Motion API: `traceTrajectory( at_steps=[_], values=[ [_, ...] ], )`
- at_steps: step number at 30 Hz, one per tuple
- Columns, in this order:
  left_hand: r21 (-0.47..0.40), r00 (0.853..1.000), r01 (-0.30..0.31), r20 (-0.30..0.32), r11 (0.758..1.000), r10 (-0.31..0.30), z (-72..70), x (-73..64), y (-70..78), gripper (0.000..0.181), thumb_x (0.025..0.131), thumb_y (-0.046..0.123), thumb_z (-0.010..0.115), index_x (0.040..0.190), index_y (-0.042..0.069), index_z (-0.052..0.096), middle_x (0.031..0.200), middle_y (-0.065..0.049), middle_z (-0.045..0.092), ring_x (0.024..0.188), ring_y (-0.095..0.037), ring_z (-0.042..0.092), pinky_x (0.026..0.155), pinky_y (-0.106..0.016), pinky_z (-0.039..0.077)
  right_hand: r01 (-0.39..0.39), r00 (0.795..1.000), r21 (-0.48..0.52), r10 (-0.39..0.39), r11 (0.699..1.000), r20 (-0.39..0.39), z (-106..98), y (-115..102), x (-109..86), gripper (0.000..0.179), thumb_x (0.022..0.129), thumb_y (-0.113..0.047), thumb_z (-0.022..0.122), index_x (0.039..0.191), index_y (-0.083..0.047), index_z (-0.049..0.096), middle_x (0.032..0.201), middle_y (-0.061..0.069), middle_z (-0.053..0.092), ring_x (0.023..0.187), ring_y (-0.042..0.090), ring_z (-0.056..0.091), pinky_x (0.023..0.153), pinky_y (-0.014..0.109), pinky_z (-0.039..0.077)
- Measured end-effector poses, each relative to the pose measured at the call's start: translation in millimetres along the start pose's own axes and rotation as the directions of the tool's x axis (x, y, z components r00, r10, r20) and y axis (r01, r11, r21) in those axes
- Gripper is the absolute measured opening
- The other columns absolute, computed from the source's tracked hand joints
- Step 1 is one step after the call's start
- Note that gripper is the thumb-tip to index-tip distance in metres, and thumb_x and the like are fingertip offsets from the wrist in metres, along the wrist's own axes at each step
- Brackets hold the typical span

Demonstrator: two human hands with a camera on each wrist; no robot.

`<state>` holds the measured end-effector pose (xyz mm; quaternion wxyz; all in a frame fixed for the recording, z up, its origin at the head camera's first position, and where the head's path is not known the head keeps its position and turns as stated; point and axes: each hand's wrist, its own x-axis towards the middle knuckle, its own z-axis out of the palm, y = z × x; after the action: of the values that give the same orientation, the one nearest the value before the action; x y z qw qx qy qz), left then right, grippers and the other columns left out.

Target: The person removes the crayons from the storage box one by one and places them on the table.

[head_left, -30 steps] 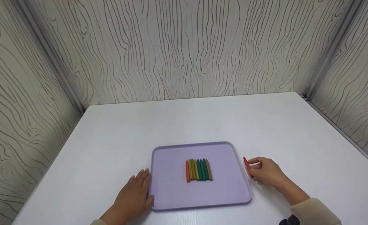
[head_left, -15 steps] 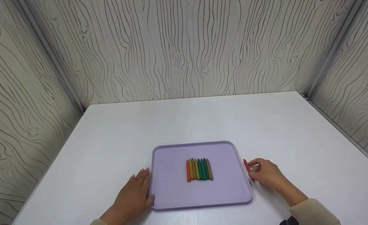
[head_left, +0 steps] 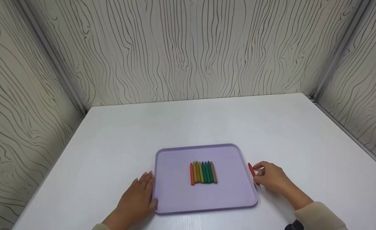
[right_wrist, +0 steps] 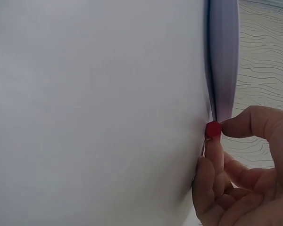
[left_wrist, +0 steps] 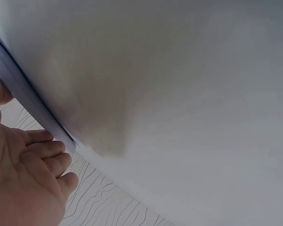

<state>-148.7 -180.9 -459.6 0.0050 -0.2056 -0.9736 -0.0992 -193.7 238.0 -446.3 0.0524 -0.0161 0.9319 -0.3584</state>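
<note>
A lilac tray [head_left: 175, 199] lies on the white table with a row of crayons [head_left: 203, 172] side by side near its middle. From left to right the row runs orange, ochre and yellow tones, greens, then brown. My left hand [head_left: 136, 199] rests at the tray's left edge, fingers straight along the rim. Just outside the tray's right rim, my right hand [head_left: 271, 177] pinches a red crayon [head_left: 251, 169] between thumb and fingers. In the right wrist view the red crayon's hexagonal end [right_wrist: 213, 129] shows between thumb and finger, close to the tray's side [right_wrist: 225, 56].
The white table [head_left: 188, 121] extends behind and to both sides of the tray. Wood-grain patterned panels [head_left: 188, 51] stand at the back and on both sides, with grey metal posts [head_left: 331, 68] in the corners.
Little differs. My right hand, with the red crayon pinched in it, has shifted only slightly beside the tray's right rim. The left hand and the row of crayons stay where they were.
</note>
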Motion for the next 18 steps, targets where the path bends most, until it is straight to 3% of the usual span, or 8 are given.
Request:
traceTrajectory(
  at_steps=[9, 13, 18],
  values=[
    [-0.012, 1.000, -0.004, 0.003, 1.000, 0.004, 0.4, -0.2, 0.7, 0.067, 0.089, 0.032, 0.056, 0.138, -0.010, 0.040, 0.145, -0.023, 0.037, 0.136, -0.039, 0.029, 0.108, -0.055, 0.025, -0.007, 1.000, -0.046, 0.008, 0.999, 0.021, -14.5, -1.5, -1.0, 0.041, 0.081, -0.012, 0.066, 0.117, 0.006, 0.058, 0.085, 0.002, 0.062, 0.076, 0.018, 0.055, 0.065, 0.033, 0.045],
    [-0.011, 1.000, -0.010, -0.003, 1.000, 0.009, 0.7, -0.4, 0.1, 0.066, 0.090, 0.032, 0.056, 0.138, -0.010, 0.040, 0.146, -0.023, 0.036, 0.136, -0.039, 0.029, 0.108, -0.055, 0.025, 0.054, 0.998, -0.068, -0.054, 0.996, 0.012, -23.5, -3.2, -2.6, 0.044, 0.087, -0.021, 0.066, 0.122, 0.005, 0.056, 0.099, 0.012, 0.065, 0.089, 0.030, 0.062, 0.072, 0.041, 0.051],
    [-0.005, 1.000, -0.024, -0.005, 1.000, 0.024, -0.5, -0.8, -0.1, 0.066, 0.090, 0.033, 0.056, 0.137, -0.010, 0.041, 0.145, -0.024, 0.037, 0.135, -0.040, 0.030, 0.107, -0.057, 0.026, 0.137, 0.990, -0.120, -0.139, 0.983, -0.013, -30.1, -8.2, -6.7, 0.056, 0.089, -0.031, 0.067, 0.129, 0.005, 0.052, 0.115, 0.024, 0.060, 0.104, 0.042, 0.059, 0.082, 0.051, 0.050]
  ],
)
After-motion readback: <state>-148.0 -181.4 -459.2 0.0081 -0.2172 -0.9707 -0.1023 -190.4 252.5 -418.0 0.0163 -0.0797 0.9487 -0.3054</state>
